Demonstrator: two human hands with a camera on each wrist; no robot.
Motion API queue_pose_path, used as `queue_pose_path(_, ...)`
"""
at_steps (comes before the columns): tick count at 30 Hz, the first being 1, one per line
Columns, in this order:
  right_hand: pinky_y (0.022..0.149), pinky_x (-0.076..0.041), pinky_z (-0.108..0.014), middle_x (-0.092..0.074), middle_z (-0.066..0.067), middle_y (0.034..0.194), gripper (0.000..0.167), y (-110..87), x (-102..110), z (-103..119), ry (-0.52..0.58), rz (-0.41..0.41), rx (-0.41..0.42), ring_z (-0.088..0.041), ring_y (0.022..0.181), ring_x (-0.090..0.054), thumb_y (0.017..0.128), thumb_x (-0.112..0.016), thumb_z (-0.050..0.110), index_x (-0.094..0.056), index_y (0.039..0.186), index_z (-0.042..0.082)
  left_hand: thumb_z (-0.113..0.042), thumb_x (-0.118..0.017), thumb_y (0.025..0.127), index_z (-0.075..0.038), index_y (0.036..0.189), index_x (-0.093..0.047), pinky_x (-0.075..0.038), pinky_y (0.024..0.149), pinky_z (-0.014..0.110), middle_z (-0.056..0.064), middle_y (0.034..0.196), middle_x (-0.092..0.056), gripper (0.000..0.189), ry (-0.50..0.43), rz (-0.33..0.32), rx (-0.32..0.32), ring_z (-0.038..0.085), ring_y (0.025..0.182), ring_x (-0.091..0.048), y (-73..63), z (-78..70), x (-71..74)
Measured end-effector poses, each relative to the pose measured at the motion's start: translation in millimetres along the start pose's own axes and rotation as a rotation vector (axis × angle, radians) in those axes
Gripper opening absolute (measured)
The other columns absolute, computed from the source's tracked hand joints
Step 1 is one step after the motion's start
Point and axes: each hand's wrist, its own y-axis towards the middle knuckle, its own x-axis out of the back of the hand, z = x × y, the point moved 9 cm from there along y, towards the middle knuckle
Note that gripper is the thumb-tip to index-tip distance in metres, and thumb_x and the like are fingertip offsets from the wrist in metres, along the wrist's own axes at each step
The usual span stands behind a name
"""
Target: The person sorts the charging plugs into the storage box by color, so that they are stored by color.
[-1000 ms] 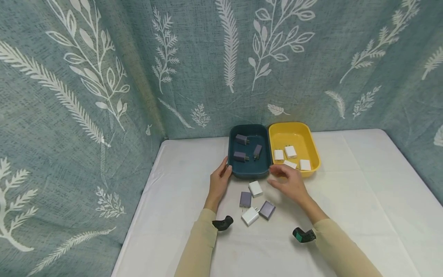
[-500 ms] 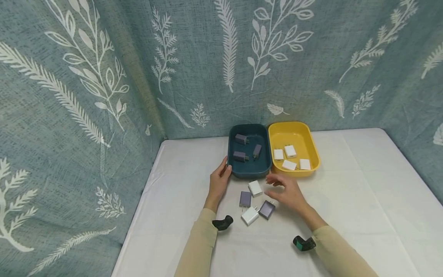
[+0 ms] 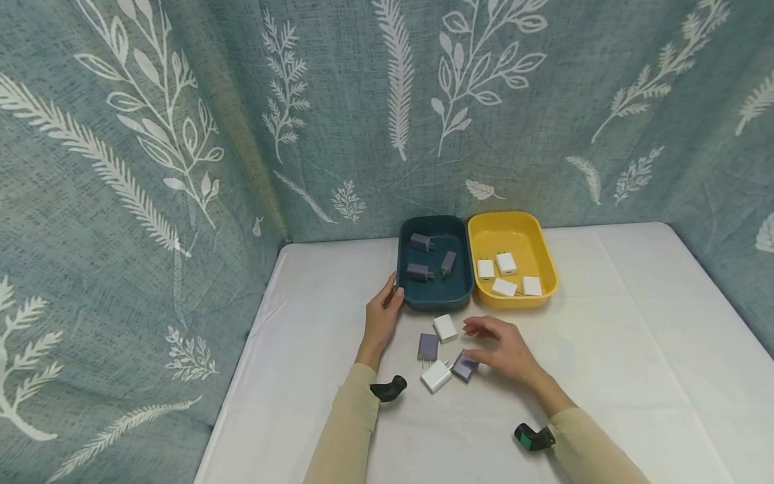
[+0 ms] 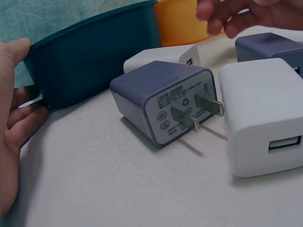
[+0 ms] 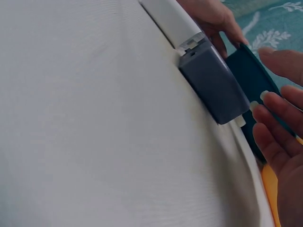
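My left hand (image 3: 382,319) rests against the near left corner of the dark teal tray (image 3: 437,304), thumb near its rim in the left wrist view. Beside it, my right hand (image 3: 502,346) hovers with fingers spread apart, its thumb over a purple charger plug (image 3: 464,368). Nothing is visible in that hand's grasp. A second purple charger plug (image 4: 161,101) lies between two white charger plugs, one near the tray (image 3: 445,329) and one closer to me (image 4: 265,113). In the right wrist view, the right fingertips are near the purple charger plug (image 5: 213,82), apparently apart from it.
Several purple chargers, such as this charger (image 3: 418,272), lie in the teal tray. The yellow tray (image 3: 515,225) touching its right side holds several white chargers, one being this charger (image 3: 506,263). A patterned curtain (image 3: 338,121) hangs behind the white-covered table (image 3: 617,323).
My right hand has moved from the yellow tray's near edge toward me, coming over the right-hand purple charger plug. The left hand stays at the teal tray.
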Motion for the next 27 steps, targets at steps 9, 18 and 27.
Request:
queue_pose_path(9, 0.088, -0.056, -0.027, -0.073, -0.005, 0.108, 0.059, -6.2, -13.3, -5.2, -0.005, 0.088, -0.016, -0.017, 0.098, -0.068, 0.071, -0.087, 0.018, -0.063, 0.124, 0.004, -0.023, -0.051, 0.102, -0.009, 0.147, -0.042, -0.040, 0.113, 0.039, 0.009, 0.152, -0.042, 0.048, -0.006, -0.010, -0.001, 0.027, 0.138, -0.045, -0.1, -1.4, 0.6)
queue_pose_path(18, 0.095, -0.053, -0.028, -0.073, -0.001, 0.111, 0.067, -11.9, -18.3, -5.0, -0.013, 0.152, 0.004, -0.014, 0.103, -0.067, 0.066, -0.089, 0.018, -0.062, 0.127, 0.008, -0.023, -0.051, 0.102, -0.009, 0.147, -0.043, -0.040, 0.112, 0.039, 0.010, 0.151, -0.043, 0.048, 0.011, -0.015, -0.004, 0.028, 0.138, -0.046, 0.1, -2.8, 1.6)
queue_pose_path(27, 0.101, -0.050, -0.033, -0.072, 0.002, 0.112, 0.067, -14.4, -20.1, -1.4, -0.081, 0.189, 0.046, -0.015, 0.109, -0.065, 0.063, -0.091, 0.023, -0.064, 0.124, 0.009, -0.024, -0.051, 0.102, -0.011, 0.148, -0.042, -0.039, 0.113, 0.040, 0.008, 0.153, -0.041, 0.048, -0.012, -0.023, -0.006, 0.027, 0.139, -0.043, 8.0, 19.5, -2.3)
